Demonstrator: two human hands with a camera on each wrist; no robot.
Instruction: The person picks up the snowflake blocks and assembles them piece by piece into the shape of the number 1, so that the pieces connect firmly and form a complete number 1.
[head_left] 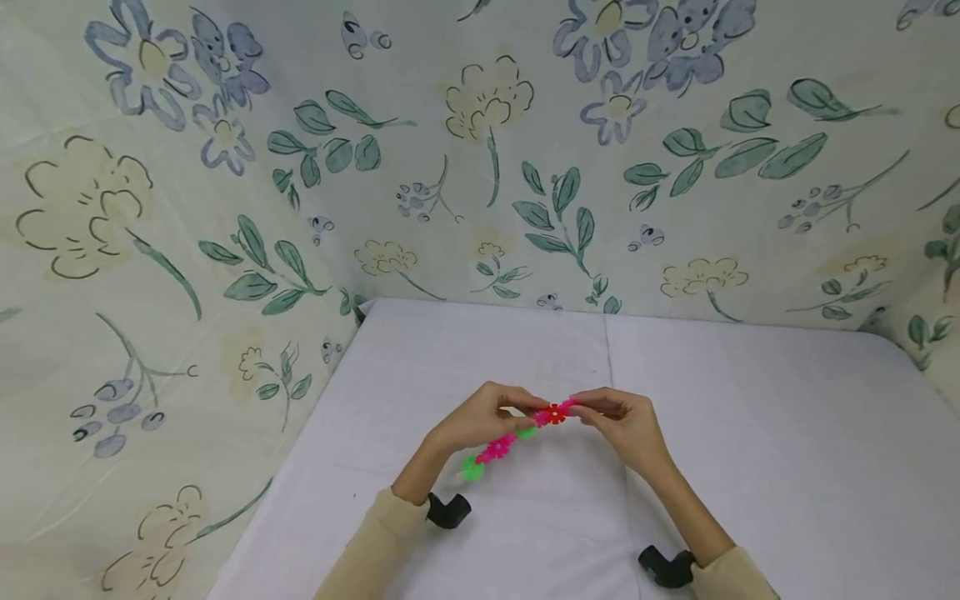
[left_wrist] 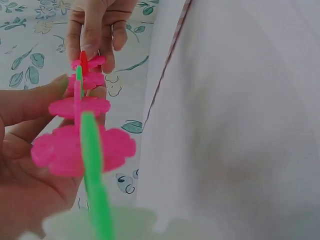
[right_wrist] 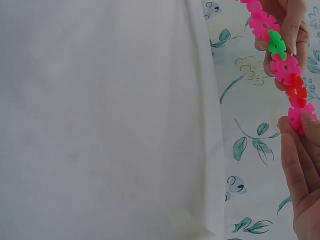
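2 hands [head_left: 480, 417] [head_left: 626, 421] pinching flower chain [head_left: 510, 442]

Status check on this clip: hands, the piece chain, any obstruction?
Left hand and right hand both pinch the snowflake-piece chain. Chain held above the white table. Nothing in the way.

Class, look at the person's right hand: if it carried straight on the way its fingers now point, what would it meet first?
Most likely the left hand. The right hand points left along the chain of plastic flower discs it pinches, and the left hand's fingers grip that chain just beyond. Depth is hard to judge.
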